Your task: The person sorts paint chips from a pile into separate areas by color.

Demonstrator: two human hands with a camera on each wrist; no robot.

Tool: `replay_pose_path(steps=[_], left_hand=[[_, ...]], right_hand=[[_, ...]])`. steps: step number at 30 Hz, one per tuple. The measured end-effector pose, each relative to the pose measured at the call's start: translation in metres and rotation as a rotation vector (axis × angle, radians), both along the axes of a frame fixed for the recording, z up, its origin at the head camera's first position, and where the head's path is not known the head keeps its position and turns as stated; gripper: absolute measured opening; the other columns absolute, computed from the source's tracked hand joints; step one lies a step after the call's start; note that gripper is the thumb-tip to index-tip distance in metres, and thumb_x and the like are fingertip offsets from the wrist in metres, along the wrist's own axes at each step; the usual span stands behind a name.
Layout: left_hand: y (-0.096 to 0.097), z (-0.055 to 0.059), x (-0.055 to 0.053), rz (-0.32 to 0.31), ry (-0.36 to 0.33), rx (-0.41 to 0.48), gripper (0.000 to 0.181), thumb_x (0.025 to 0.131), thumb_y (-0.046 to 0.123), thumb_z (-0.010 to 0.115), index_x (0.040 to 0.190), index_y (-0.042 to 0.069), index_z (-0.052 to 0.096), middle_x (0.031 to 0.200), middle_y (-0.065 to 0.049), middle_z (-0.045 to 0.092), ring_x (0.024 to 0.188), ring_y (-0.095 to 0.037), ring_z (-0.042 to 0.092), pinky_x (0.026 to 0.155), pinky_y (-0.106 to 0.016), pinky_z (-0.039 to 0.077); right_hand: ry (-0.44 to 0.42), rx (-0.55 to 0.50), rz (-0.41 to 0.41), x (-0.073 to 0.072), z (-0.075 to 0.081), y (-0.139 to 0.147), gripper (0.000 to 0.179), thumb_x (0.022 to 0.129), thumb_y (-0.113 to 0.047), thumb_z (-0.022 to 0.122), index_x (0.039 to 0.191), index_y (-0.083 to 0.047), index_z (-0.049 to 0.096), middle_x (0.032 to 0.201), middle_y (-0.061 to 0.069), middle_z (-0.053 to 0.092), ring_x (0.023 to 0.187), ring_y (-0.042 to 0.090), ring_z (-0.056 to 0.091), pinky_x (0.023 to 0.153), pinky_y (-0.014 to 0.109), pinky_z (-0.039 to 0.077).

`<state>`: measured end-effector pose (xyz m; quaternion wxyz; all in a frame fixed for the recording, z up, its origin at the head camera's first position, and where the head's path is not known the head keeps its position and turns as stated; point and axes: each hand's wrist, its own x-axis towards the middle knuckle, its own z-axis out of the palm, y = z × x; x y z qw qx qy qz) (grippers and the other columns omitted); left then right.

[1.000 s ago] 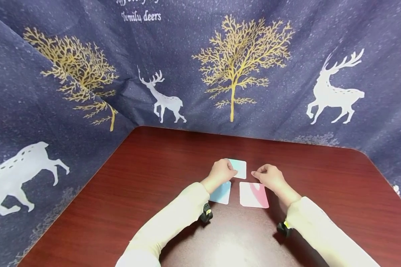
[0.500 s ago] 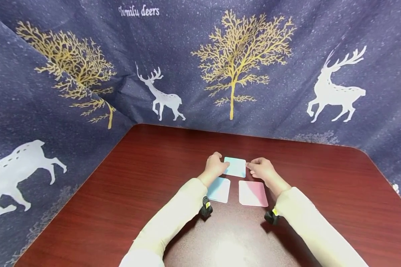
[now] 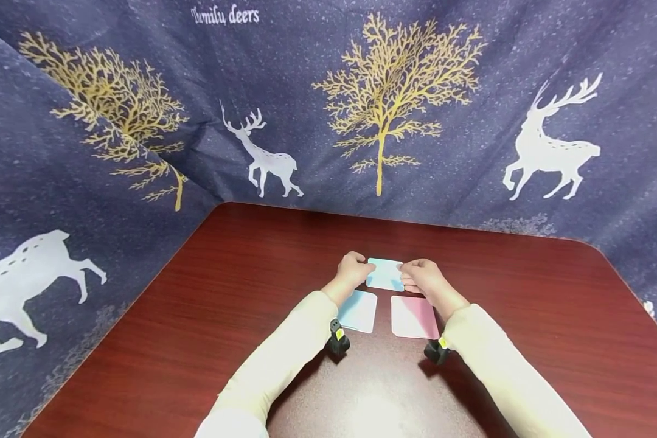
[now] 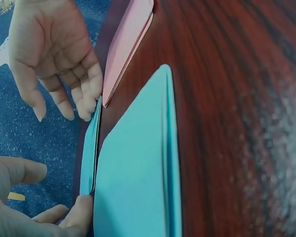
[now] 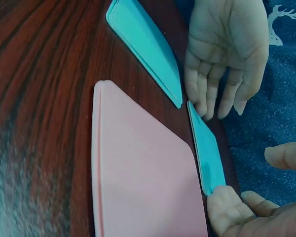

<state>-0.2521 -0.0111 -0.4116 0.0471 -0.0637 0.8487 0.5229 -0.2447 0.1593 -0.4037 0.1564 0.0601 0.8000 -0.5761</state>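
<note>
Farthest from me lies a light blue card [image 3: 384,275] with rounded corners, between my two hands. My left hand [image 3: 351,271] has its fingertips at the card's left edge, thumb held apart from the fingers. At the opposite edge, my right hand [image 3: 424,280] touches with extended fingers, the thumb also raised away. Neither hand grips the card. Nearer to me, a blue stack of cards [image 4: 133,173] lies on the left, partly behind the left wrist in the head view. To its right is a pink stack of cards [image 5: 143,173], whose layered edge shows in the right wrist view.
All the cards lie on a dark reddish wooden table [image 3: 274,261] with a bright glare near its front. A dark blue cloth [image 3: 285,79] with white deer and golden trees hangs behind and to the left. A black wrist camera [image 3: 337,339] sits under the left sleeve.
My right hand has moved left to the far card's right edge. My left hand has shifted left off the card's face to its left edge, uncovering more of it.
</note>
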Motion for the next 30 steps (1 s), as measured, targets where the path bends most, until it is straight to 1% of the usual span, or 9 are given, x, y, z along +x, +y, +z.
replay_pose_path(steps=[3,7,11,14,17,20,24,27,30], left_hand=[[0.0014,-0.0031,-0.0018,0.011,-0.014,0.042,0.033,0.084,0.015,0.066,0.111,-0.002,0.058,0.113,-0.019,0.060,0.092,-0.029,0.065,0.078,-0.030,0.056],[0.0023,-0.0055,-0.0028,0.015,-0.016,0.081,0.030,0.084,0.013,0.066,0.108,-0.004,0.059,0.111,-0.020,0.060,0.084,-0.029,0.069,0.073,-0.030,0.057],[0.0027,-0.0046,-0.0032,0.015,-0.010,0.051,0.029,0.084,0.014,0.066,0.107,-0.002,0.060,0.111,-0.019,0.061,0.087,-0.029,0.066,0.072,-0.029,0.057],[0.0041,-0.0030,-0.0032,0.019,-0.005,0.021,0.028,0.084,0.014,0.066,0.106,-0.001,0.061,0.108,-0.017,0.062,0.088,-0.028,0.063,0.071,-0.028,0.055],[0.0048,-0.0019,-0.0019,0.027,-0.003,0.020,0.025,0.083,0.014,0.066,0.103,-0.001,0.061,0.104,-0.017,0.062,0.087,-0.029,0.062,0.072,-0.029,0.054],[0.0046,-0.0020,-0.0013,0.035,-0.011,0.022,0.023,0.083,0.014,0.066,0.101,-0.001,0.062,0.102,-0.016,0.062,0.092,-0.029,0.060,0.076,-0.032,0.053],[0.0045,-0.0026,-0.0034,0.038,-0.026,0.011,0.021,0.083,0.014,0.065,0.098,-0.001,0.062,0.100,-0.014,0.062,0.092,-0.027,0.058,0.080,-0.034,0.051],[0.0048,-0.0018,-0.0046,0.022,-0.032,0.003,0.021,0.084,0.013,0.065,0.099,-0.001,0.061,0.100,-0.014,0.062,0.089,-0.026,0.058,0.080,-0.034,0.051],[0.0053,-0.0009,-0.0050,0.010,-0.033,0.000,0.022,0.084,0.013,0.065,0.100,-0.002,0.061,0.100,-0.014,0.062,0.087,-0.026,0.058,0.079,-0.033,0.050]], right_hand=[[0.001,0.029,-0.020,0.0021,0.0012,-0.0010,0.043,0.096,-0.020,0.051,0.123,0.012,0.045,0.110,0.019,0.060,0.093,0.019,0.063,0.085,0.030,0.054],[0.006,0.075,-0.055,0.0046,0.0017,-0.0022,0.044,0.096,-0.021,0.051,0.124,0.013,0.046,0.123,0.026,0.053,0.108,0.032,0.059,0.088,0.034,0.054],[-0.014,0.015,-0.048,0.0051,0.0024,-0.0036,0.047,0.097,-0.019,0.047,0.128,0.015,0.040,0.131,0.031,0.044,0.120,0.039,0.050,0.097,0.040,0.049],[-0.030,-0.038,-0.044,0.0038,0.0029,-0.0040,0.048,0.097,-0.019,0.045,0.130,0.016,0.036,0.121,0.026,0.050,0.110,0.032,0.057,0.098,0.040,0.048],[-0.041,-0.070,-0.065,0.0032,0.0023,-0.0036,0.050,0.098,-0.018,0.045,0.132,0.016,0.033,0.114,0.021,0.051,0.103,0.026,0.058,0.099,0.040,0.047],[-0.066,-0.123,-0.090,0.0025,0.0006,-0.0028,0.053,0.098,-0.017,0.044,0.136,0.017,0.029,0.124,0.028,0.047,0.114,0.033,0.053,0.104,0.042,0.043],[-0.098,-0.213,-0.108,0.0013,0.0000,-0.0006,0.057,0.098,-0.016,0.041,0.142,0.015,0.022,0.140,0.035,0.034,0.131,0.040,0.039,0.109,0.043,0.036],[-0.113,-0.255,-0.114,0.0004,0.0006,0.0011,0.058,0.098,-0.016,0.040,0.143,0.014,0.019,0.143,0.035,0.030,0.134,0.039,0.035,0.110,0.042,0.034],[-0.114,-0.249,-0.124,-0.0004,0.0005,0.0012,0.058,0.098,-0.017,0.041,0.143,0.014,0.021,0.142,0.034,0.032,0.132,0.038,0.038,0.110,0.042,0.035]])
